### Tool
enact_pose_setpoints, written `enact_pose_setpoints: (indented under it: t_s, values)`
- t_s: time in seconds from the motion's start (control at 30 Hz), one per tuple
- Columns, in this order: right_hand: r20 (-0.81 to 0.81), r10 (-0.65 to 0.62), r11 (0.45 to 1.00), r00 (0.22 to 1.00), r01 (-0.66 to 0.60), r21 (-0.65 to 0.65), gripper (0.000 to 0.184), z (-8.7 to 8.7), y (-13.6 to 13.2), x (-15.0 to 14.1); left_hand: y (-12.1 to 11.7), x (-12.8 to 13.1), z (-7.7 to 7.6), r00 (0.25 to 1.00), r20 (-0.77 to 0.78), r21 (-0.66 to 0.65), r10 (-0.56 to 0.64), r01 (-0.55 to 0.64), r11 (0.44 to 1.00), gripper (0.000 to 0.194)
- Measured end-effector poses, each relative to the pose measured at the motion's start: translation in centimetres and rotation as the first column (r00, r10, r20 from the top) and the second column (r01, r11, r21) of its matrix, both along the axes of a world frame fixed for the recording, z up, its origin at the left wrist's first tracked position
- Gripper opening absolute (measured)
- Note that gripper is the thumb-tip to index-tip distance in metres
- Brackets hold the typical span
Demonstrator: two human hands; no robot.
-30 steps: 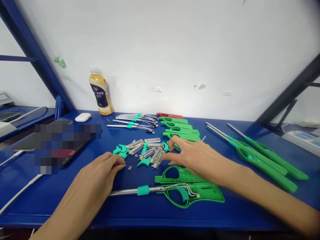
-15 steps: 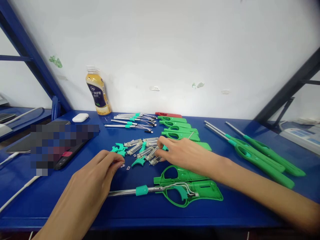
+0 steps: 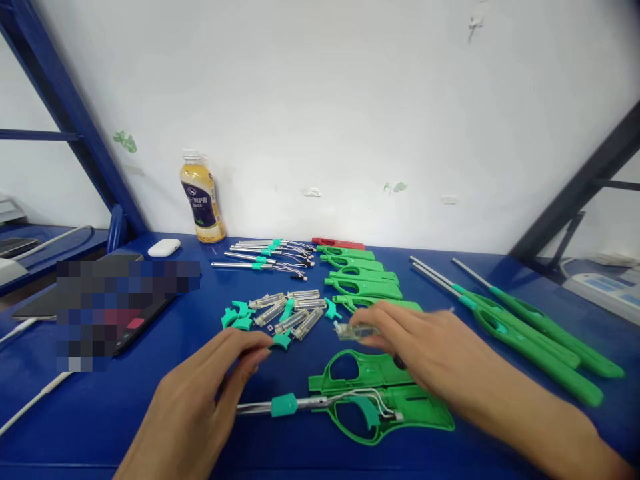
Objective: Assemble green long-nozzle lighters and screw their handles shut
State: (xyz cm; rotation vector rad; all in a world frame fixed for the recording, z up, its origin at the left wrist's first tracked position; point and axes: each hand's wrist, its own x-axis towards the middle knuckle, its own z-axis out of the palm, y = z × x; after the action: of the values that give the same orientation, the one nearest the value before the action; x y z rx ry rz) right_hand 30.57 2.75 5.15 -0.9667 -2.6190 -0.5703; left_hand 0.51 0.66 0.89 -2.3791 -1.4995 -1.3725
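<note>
Blue tabletop (image 3: 300, 457): teal pieces (image 3: 243, 323) crowd left hand (image 3: 207, 387), right hand (image 3: 425, 343) grips clear tube (image 3: 350, 331).

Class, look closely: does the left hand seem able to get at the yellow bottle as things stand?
Probably yes: only low things, the teal pieces and metal rods, lie between the left hand and the yellow bottle.

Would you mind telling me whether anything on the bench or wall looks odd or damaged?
One red casing lies behind several green casings, the odd colour out. The wall has marred patches, perhaps chipped paint. No spill is visible.
</note>
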Motion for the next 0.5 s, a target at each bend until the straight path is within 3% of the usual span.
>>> enact_pose_setpoints:
  t_s: [0.17,0.37,0.5]
  values:
    - [-0.165,-0.082,0.992,0.983,0.096,0.081,0.044,-2.8,-3.0,-0.3,-0.7,1.1,-0.6,0.987,0.101,-0.114,-0.126,0.137,0.984,0.01]
    - [-0.332,-0.076,0.997,0.94,0.065,-0.042,0.03,-5.0,-4.6,-1.0,-1.6,2.0,-1.3,0.97,0.147,-0.139,-0.194,0.215,0.967,0.009]
    - [-0.349,-0.065,0.997,0.935,0.073,0.008,0.028,-5.5,-5.1,-1.5,-1.9,2.4,-1.7,0.976,0.078,-0.092,-0.206,0.212,0.973,0.012]
